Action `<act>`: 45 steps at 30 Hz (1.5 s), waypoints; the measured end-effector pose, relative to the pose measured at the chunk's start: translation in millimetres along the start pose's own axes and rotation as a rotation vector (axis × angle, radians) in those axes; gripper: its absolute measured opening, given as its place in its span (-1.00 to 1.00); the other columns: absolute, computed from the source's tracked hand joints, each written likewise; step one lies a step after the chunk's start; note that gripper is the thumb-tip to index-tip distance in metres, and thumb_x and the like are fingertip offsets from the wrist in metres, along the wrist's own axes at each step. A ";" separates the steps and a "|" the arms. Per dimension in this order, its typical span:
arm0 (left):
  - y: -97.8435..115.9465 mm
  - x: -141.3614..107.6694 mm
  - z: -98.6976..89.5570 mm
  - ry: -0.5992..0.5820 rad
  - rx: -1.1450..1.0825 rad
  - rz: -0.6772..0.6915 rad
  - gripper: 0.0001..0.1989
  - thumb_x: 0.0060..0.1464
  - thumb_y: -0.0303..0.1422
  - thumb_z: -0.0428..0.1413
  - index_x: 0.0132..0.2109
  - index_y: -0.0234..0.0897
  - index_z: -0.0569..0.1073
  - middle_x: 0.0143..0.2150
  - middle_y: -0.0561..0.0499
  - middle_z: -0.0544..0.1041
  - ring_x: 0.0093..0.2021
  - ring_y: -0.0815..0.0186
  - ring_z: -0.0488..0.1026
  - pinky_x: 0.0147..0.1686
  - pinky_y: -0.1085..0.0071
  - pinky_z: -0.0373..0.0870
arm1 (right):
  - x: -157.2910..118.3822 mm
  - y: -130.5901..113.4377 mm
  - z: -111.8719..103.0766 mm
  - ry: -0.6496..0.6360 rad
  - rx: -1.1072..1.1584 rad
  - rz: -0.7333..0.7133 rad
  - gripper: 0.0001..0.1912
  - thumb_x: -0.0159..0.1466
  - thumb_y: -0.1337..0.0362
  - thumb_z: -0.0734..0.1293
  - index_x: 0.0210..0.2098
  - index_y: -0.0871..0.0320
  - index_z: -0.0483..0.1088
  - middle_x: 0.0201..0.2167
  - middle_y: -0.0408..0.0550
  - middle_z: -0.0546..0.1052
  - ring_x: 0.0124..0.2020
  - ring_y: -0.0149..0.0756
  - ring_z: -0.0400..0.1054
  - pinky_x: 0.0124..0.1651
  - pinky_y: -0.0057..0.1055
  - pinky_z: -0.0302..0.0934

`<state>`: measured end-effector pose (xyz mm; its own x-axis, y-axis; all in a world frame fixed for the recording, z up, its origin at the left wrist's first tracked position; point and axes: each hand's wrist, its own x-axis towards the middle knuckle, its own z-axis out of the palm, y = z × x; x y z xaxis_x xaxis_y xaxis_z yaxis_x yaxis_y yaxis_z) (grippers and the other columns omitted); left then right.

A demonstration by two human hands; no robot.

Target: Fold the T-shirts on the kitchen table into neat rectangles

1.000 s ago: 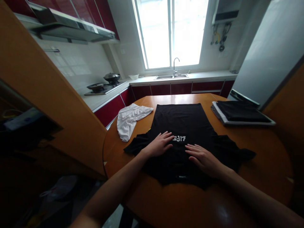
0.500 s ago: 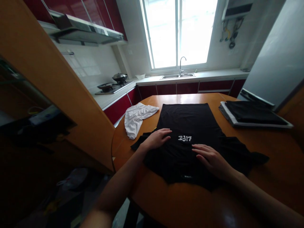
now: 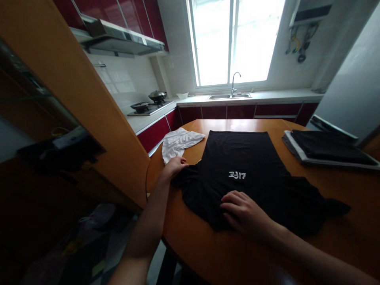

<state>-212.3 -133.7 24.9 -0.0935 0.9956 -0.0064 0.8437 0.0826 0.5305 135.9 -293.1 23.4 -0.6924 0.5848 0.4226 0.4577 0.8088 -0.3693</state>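
Note:
A black T-shirt (image 3: pixel 240 152) with white "LIFE" lettering lies spread on the table, its collar end toward me. The lettering reads upside down from here. At the sleeve on the left, my left hand (image 3: pixel 174 166) has its thumb and fingers closed on the fabric's edge. My right hand (image 3: pixel 242 209) hovers over or rests on the shirt near the collar, fingers loosely bent and apart, holding nothing. It covers part of the neckline. Just beyond my left hand is a crumpled white cloth garment (image 3: pixel 181 141).
The wooden table (image 3: pixel 192 241) has a rounded edge. A stack of folded dark and white clothes (image 3: pixel 332 148) sits on its right side. Behind are a counter with a sink (image 3: pixel 228 96), a stove with pans (image 3: pixel 157 96), and a fridge (image 3: pixel 353 79). A wooden partition (image 3: pixel 118 138) stands at left.
My left hand has moved left from the shirt's body to its sleeve and closed there. My right hand has shifted left and nearer to me. The view has turned slightly left.

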 end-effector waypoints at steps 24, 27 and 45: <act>-0.2 -3.8 1.3 -0.124 -0.012 0.037 -0.79 -0.16 -0.25 0.31 -0.40 -0.25 0.50 -0.43 0.03 0.55 -0.37 0.24 0.49 -0.43 0.48 0.31 | 45.1 -39.3 71.0 -0.210 -0.049 -0.086 -0.58 0.38 0.16 0.26 0.17 0.18 0.37 0.31 0.12 0.33 0.31 -0.03 0.19 0.32 -0.07 0.11; -1.1 -5.7 -0.2 -0.164 -0.008 0.022 -0.78 -0.16 -0.22 0.30 -0.45 -0.25 0.49 -0.52 0.06 0.50 -0.46 0.28 0.44 -0.51 0.48 0.25 | 44.1 -41.1 71.8 -0.184 -0.042 -0.081 -0.61 0.39 0.17 0.25 0.14 0.18 0.39 0.29 0.11 0.35 0.32 -0.04 0.18 0.32 -0.06 0.10; 64.6 -39.8 12.5 -0.494 -0.753 0.024 -0.67 0.20 -0.11 0.15 -0.08 -0.25 0.33 -0.30 -0.04 0.59 -0.47 0.39 0.54 -0.55 0.57 0.30 | 66.5 -10.3 52.7 0.233 0.506 0.529 -0.48 0.34 0.18 0.27 0.27 0.14 0.26 0.09 0.10 0.51 -0.01 -0.15 0.46 0.08 -0.18 0.35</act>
<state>-147.4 -167.4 48.8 0.3040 0.9165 -0.2599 0.2565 0.1840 0.9489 55.7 -265.9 11.7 -0.2914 0.9293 0.2268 0.3456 0.3234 -0.8809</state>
